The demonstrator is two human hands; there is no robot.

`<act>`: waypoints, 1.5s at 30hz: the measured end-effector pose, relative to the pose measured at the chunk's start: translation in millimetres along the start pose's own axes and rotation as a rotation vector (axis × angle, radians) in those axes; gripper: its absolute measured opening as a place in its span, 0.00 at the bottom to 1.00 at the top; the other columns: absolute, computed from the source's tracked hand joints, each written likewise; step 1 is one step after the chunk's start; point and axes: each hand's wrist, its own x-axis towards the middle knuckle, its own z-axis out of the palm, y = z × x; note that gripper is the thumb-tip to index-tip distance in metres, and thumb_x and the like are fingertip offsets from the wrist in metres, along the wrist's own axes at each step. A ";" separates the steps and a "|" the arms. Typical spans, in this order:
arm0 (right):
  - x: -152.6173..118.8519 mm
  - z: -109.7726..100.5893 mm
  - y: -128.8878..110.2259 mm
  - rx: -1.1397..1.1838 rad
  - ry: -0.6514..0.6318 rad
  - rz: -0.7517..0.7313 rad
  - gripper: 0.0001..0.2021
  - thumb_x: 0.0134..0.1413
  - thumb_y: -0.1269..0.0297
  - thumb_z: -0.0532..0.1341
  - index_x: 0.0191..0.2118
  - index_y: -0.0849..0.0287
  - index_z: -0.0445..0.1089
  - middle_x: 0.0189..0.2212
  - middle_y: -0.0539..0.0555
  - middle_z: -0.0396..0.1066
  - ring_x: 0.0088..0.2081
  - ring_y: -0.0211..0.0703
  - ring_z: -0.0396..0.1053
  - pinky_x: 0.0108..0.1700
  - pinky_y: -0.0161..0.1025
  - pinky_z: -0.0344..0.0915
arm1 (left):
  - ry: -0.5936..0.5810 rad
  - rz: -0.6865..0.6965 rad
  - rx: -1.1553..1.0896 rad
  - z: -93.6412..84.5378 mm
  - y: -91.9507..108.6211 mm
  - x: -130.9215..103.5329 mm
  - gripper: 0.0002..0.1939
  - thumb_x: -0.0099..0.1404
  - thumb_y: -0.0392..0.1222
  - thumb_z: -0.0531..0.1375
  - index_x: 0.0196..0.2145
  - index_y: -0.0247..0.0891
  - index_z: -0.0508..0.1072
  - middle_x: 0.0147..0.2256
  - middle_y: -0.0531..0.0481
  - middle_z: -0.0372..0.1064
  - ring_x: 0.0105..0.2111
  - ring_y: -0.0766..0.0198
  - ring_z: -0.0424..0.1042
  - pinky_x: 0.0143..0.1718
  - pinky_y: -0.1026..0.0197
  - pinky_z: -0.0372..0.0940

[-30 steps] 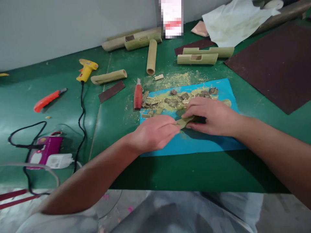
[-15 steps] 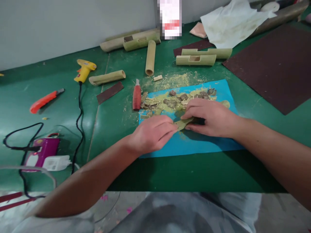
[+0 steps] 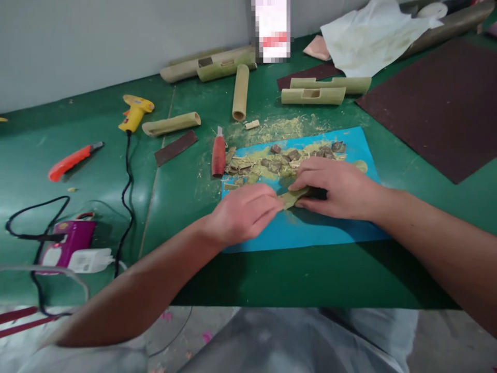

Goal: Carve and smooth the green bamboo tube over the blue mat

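Observation:
Between my two hands is a flat, pale green strip (image 3: 293, 198), held low over a blue sheet (image 3: 310, 233). My left hand (image 3: 250, 212) is closed on its left end, with the fingertips pressed together. The thumb and fingers of my right hand (image 3: 330, 189) pinch the other end, which is partly hidden under the fingers. Just behind the hands, dark chips (image 3: 274, 166) and green powder with shavings lie on the sheet. A red-handled knife (image 3: 219, 155) rests at the sheet's left edge, blade pointing away.
Cut bamboo tubes (image 3: 313, 96) lie along the back. At the left are a yellow glue gun (image 3: 135, 113) with a black cord, an orange cutter (image 3: 72, 163) and a purple box (image 3: 79, 241). A dark brown sheet (image 3: 438, 103) and white cloth (image 3: 368, 39) lie right.

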 end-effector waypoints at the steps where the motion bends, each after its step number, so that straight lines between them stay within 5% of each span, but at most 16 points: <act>1: -0.1 0.1 0.1 -0.002 -0.005 0.005 0.05 0.63 0.61 0.62 0.39 0.55 0.74 0.39 0.56 0.72 0.44 0.50 0.71 0.41 0.44 0.64 | 0.002 -0.023 0.006 -0.1 0.2 -0.1 0.09 0.76 0.35 0.58 0.39 0.35 0.78 0.36 0.46 0.79 0.36 0.62 0.79 0.38 0.62 0.73; 28: -1.5 1.1 -1.9 0.005 -0.003 0.002 0.05 0.63 0.61 0.62 0.38 0.55 0.73 0.38 0.56 0.71 0.44 0.49 0.70 0.42 0.43 0.63 | 0.043 -0.128 -0.078 -3.8 1.7 1.3 0.06 0.75 0.36 0.60 0.40 0.37 0.78 0.37 0.47 0.81 0.38 0.64 0.81 0.40 0.64 0.74; 45: -0.3 0.0 -2.6 -0.003 0.001 0.009 0.05 0.62 0.60 0.63 0.38 0.55 0.74 0.38 0.55 0.72 0.43 0.49 0.70 0.41 0.43 0.62 | -0.005 -0.080 -0.062 -2.3 5.1 2.9 0.08 0.77 0.36 0.58 0.41 0.37 0.78 0.37 0.47 0.80 0.37 0.64 0.79 0.41 0.64 0.74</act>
